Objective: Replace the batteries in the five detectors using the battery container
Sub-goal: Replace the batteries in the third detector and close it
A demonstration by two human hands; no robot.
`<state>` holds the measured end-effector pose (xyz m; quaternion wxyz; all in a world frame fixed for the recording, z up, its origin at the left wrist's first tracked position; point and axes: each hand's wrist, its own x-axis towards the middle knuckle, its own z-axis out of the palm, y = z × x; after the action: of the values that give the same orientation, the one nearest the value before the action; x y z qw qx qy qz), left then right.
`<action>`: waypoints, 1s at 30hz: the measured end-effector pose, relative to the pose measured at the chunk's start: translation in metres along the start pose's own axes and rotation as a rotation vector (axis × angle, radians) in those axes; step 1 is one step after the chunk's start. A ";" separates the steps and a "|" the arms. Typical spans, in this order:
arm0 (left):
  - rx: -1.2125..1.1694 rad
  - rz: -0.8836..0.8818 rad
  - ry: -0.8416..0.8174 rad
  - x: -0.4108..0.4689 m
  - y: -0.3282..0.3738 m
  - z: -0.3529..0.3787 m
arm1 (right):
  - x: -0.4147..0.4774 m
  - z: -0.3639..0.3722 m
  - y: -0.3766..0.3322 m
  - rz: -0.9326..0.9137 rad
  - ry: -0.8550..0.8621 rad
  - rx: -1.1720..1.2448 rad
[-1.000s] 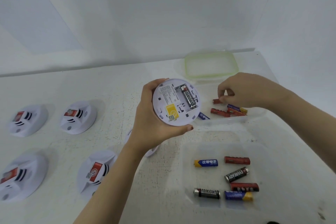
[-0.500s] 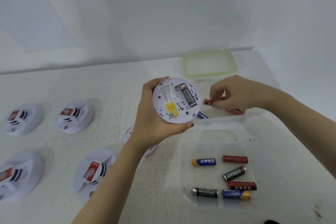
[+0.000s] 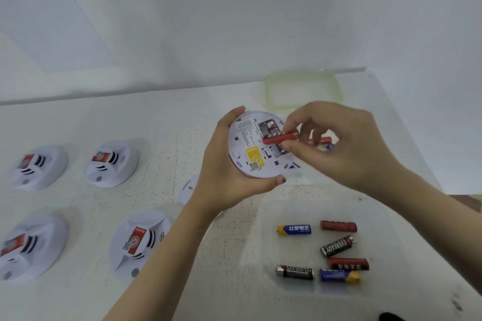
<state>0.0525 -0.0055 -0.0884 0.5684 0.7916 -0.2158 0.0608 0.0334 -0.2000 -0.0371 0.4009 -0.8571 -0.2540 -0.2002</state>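
Red battery (image 3: 280,137) now over detector (image 3: 249,156), compartment (image 3: 266,124) half-hidden

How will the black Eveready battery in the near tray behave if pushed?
The black battery is a smooth cylinder lying flat, so it probably rolls sideways. It looks rigid. The red battery beside it may stop it.

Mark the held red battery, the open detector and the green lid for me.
red battery (image 3: 279,137): head view, middle of its body.
detector (image 3: 247,143): head view, printed back face.
lid (image 3: 303,90): head view, clear centre panel.
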 end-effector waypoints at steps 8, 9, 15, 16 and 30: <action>-0.008 0.018 0.012 -0.005 0.001 -0.001 | -0.013 0.009 0.004 -0.240 0.113 -0.288; -0.009 0.021 0.018 -0.005 0.002 -0.001 | -0.014 0.009 0.005 -0.241 0.104 -0.284; -0.067 0.037 -0.016 -0.006 0.004 -0.001 | -0.020 0.013 0.010 -0.269 -0.025 -0.209; -0.067 0.036 -0.009 -0.006 0.005 -0.002 | -0.021 0.013 0.010 -0.267 -0.051 -0.193; -0.089 0.100 -0.009 -0.020 0.026 -0.020 | -0.015 0.019 -0.015 0.433 -0.267 0.869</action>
<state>0.0267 0.0116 -0.0652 0.5983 0.7539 -0.2604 0.0760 0.0151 -0.1811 -0.0480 0.7172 -0.6620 -0.1793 0.1234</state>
